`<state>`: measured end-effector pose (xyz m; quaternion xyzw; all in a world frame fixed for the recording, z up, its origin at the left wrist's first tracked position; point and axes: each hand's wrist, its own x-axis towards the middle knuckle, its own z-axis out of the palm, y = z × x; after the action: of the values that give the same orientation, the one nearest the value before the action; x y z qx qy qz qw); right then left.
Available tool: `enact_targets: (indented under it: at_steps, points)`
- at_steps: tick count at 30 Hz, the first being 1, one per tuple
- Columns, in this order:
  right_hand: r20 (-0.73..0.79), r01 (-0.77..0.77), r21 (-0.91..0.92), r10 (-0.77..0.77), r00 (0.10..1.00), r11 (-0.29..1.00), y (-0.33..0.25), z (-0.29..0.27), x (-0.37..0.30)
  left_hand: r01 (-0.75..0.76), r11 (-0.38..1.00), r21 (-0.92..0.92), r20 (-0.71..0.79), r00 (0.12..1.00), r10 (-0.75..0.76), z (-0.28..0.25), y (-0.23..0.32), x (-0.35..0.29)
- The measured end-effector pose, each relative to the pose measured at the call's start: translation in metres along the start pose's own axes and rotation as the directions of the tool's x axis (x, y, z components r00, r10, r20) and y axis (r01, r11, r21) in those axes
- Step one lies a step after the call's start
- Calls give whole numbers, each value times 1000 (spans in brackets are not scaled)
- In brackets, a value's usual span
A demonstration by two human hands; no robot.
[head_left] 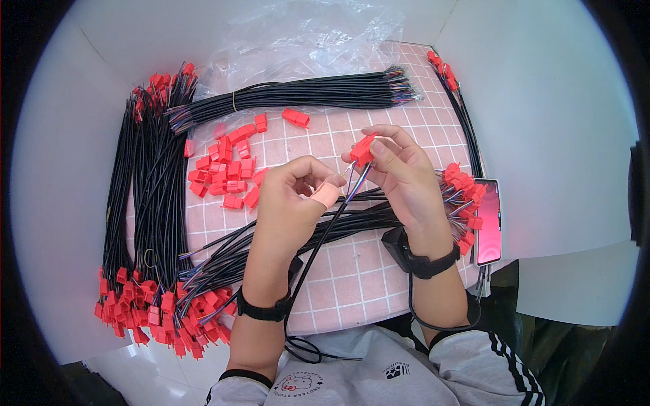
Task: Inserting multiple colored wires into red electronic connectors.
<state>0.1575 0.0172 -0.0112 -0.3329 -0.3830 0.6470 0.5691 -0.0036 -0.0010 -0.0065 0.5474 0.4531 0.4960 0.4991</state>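
My right hand (405, 169) pinches a red plastic connector housing (363, 150) between thumb and fingers, above the middle of the table. Thin coloured wires run from the housing down into a black cable (323, 237), which hangs past my left forearm toward my lap. Close beside it, my left hand (298, 186) is closed in a pinch on a thin wire with a small metal end (349, 169). A pale band wraps one left finger or the thumb. Under both hands lies a bundle of black cables (362, 220), with red housings (464, 196) on its right ends.
Loose red housings (227, 162) lie left of my hands. A tied cable bundle (291, 93) rests at the back by a clear plastic bag (305, 40). Cable bundles with red housings (159, 183) hang over the left side. A phone (488, 223) lies at right; pale panels (562, 122) surround the table.
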Motion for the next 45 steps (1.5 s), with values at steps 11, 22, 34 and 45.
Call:
enact_targets:
  at_steps: [11,22,34,45]
  points:
    - [0,1,-10,-1,1000,1000,-1,1,0,3,1000,22,36,999,-4,-2,1,1]
    - [6,8,-28,-8,1000,1000,0,1,0,-55,998,8,12,998,55,1,-5,0]
    - [-27,37,-68,-39,999,997,1,1,0,-42,997,63,-69,997,47,4,-2,-2]
    - [-8,19,33,-18,1000,999,1,1,0,1,1000,-7,-3,1000,-1,1,-2,0]
